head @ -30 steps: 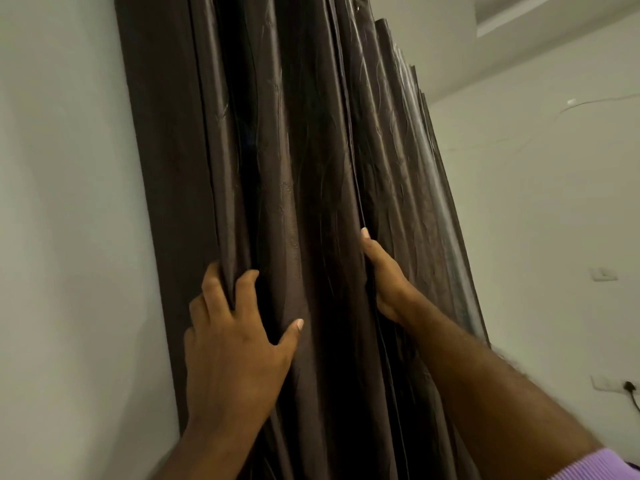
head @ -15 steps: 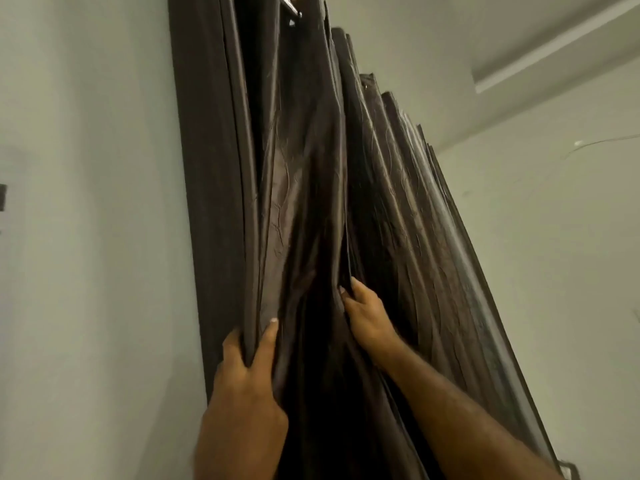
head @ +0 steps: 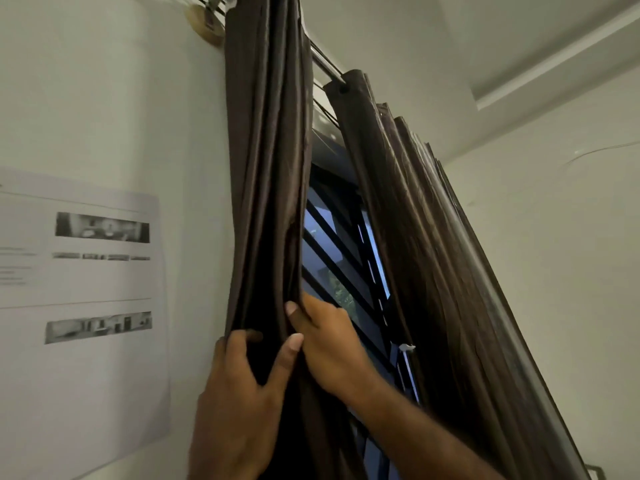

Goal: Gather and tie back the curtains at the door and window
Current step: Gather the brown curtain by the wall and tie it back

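Note:
A dark brown left curtain (head: 266, 174) hangs bunched in tight folds from a metal rod (head: 323, 65). My left hand (head: 242, 393) grips the bunch from the left, thumb and fingers curled round the folds. My right hand (head: 329, 341) presses against the bunch's right edge, fingertips tucked into the fabric. The right curtain (head: 433, 271) hangs in pleats further right. Between the two curtains shows the window (head: 346, 265) with dark bars.
A printed paper sheet (head: 83, 289) is stuck on the white wall at left. A round rod bracket (head: 204, 24) sits at the top left. The white side wall (head: 554, 237) stands to the right of the curtains.
The left curtain has been gathered to the left, opening a gap that shows the window. Both hands have moved left and closer together on the bunch. The view has tilted upward.

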